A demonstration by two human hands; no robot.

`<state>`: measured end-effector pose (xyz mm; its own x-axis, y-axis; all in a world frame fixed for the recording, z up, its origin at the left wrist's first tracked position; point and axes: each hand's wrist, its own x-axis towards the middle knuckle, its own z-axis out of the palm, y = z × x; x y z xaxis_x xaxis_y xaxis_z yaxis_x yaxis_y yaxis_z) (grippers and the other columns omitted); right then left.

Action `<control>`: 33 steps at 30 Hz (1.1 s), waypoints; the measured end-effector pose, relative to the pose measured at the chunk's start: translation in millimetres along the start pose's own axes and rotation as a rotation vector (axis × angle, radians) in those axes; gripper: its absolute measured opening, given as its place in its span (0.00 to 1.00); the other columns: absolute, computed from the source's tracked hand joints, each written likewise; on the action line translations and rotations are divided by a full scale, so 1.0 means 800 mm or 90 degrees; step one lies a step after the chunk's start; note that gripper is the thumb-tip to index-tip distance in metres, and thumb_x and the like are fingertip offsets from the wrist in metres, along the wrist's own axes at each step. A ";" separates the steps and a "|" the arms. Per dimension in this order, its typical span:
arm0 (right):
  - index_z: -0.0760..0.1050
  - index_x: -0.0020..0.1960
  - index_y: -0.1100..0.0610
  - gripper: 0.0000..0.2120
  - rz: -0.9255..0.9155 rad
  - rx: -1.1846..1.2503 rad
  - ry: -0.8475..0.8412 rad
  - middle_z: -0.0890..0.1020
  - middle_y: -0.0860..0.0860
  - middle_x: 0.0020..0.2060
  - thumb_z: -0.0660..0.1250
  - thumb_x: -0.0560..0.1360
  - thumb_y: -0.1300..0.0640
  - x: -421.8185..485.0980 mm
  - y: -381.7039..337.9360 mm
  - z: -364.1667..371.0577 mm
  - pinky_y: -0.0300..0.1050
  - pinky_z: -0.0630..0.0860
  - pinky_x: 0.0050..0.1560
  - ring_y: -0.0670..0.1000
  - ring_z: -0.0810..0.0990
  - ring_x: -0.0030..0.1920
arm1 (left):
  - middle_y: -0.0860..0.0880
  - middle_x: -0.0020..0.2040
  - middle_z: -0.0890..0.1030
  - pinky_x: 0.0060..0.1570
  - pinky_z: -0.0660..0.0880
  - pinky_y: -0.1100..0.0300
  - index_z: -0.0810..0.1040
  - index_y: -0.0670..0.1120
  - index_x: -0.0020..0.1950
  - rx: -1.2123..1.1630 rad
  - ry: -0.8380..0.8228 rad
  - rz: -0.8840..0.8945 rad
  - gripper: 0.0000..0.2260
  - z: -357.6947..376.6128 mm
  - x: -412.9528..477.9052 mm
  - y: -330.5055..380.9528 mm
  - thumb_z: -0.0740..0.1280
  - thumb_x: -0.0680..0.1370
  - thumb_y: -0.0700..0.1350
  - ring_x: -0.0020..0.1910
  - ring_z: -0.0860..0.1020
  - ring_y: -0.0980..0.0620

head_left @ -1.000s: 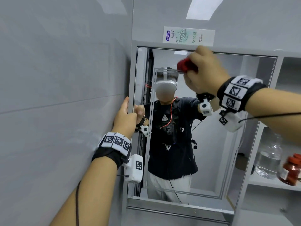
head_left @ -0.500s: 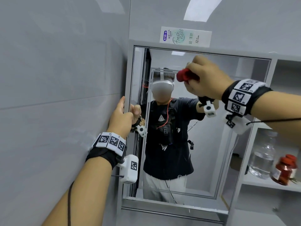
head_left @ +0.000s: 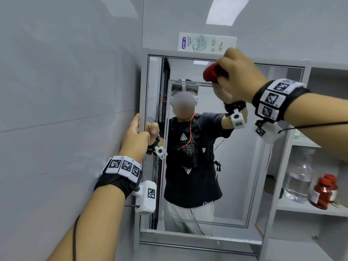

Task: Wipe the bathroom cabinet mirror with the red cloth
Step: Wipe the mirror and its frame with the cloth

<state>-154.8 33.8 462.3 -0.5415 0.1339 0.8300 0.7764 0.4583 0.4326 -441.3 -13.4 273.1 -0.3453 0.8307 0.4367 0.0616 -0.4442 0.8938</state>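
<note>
The cabinet mirror point(head_left: 243, 185) fills the middle of the head view in a pale grey frame and reflects a person in a dark shirt. My right hand point(head_left: 237, 80) is closed around the bunched red cloth point(head_left: 213, 72) and presses it against the glass near the top edge, right of centre. My left hand point(head_left: 136, 136) grips the mirror door's left edge at mid height, thumb on the glass side and fingers behind the frame. Both wrists carry black bands with white marker tags.
A grey tiled wall point(head_left: 66, 110) stands close on the left. A boxed product point(head_left: 207, 43) lies on top of the cabinet. Open shelves to the right hold a clear bottle point(head_left: 298, 178) and a red-capped jar point(head_left: 323, 191).
My right hand first slid down with the red cloth, then back up toward the mirror's top edge. My left hand has kept its grip on the mirror's left edge.
</note>
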 end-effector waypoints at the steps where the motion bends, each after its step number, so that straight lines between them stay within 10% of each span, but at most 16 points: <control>1: 0.76 0.53 0.66 0.12 0.023 -0.002 0.022 0.75 0.62 0.53 0.63 0.75 0.59 0.009 0.001 -0.002 0.59 0.77 0.45 0.63 0.75 0.49 | 0.79 0.33 0.76 0.32 0.67 0.83 0.59 0.48 0.85 0.002 -0.006 0.001 0.41 0.000 0.000 0.000 0.55 0.72 0.25 0.32 0.72 0.83; 9: 0.78 0.53 0.68 0.10 -0.056 0.036 -0.054 0.76 0.63 0.49 0.69 0.73 0.65 -0.030 -0.020 0.010 0.51 0.72 0.42 0.62 0.75 0.46 | 0.73 0.38 0.76 0.31 0.67 0.83 0.59 0.48 0.85 -0.009 0.011 0.001 0.41 0.001 -0.004 0.004 0.54 0.73 0.24 0.31 0.72 0.84; 14: 0.77 0.53 0.66 0.10 0.119 0.016 0.071 0.74 0.62 0.54 0.63 0.75 0.62 0.026 0.022 -0.005 0.52 0.73 0.48 0.63 0.76 0.51 | 0.78 0.29 0.74 0.30 0.67 0.83 0.57 0.47 0.85 0.002 -0.005 0.005 0.41 0.002 -0.008 0.006 0.53 0.73 0.24 0.29 0.72 0.82; 21: 0.79 0.53 0.65 0.11 -0.055 0.031 -0.040 0.76 0.61 0.49 0.69 0.72 0.61 -0.037 0.000 0.007 0.51 0.73 0.40 0.62 0.76 0.44 | 0.80 0.28 0.72 0.29 0.67 0.82 0.57 0.47 0.85 -0.001 -0.003 -0.001 0.40 0.002 -0.010 0.006 0.53 0.73 0.24 0.31 0.72 0.83; 26: 0.78 0.54 0.64 0.11 0.122 0.016 0.081 0.75 0.63 0.54 0.63 0.74 0.61 0.026 0.045 -0.012 0.53 0.75 0.49 0.63 0.76 0.51 | 0.78 0.28 0.73 0.28 0.67 0.82 0.58 0.46 0.84 0.005 -0.005 0.015 0.40 0.005 -0.013 0.011 0.53 0.73 0.24 0.29 0.72 0.81; 33: 0.78 0.54 0.64 0.14 -0.034 0.027 -0.013 0.75 0.60 0.51 0.64 0.73 0.57 -0.028 0.027 -0.001 0.51 0.74 0.43 0.62 0.76 0.46 | 0.79 0.27 0.72 0.28 0.67 0.82 0.61 0.51 0.82 0.007 0.007 0.026 0.39 0.005 -0.013 0.010 0.53 0.73 0.23 0.28 0.72 0.81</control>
<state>-125.9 40.1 453.5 -0.5890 0.1251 0.7984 0.7317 0.5020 0.4611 -433.7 -24.1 275.9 -0.3525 0.8082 0.4717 0.0855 -0.4741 0.8763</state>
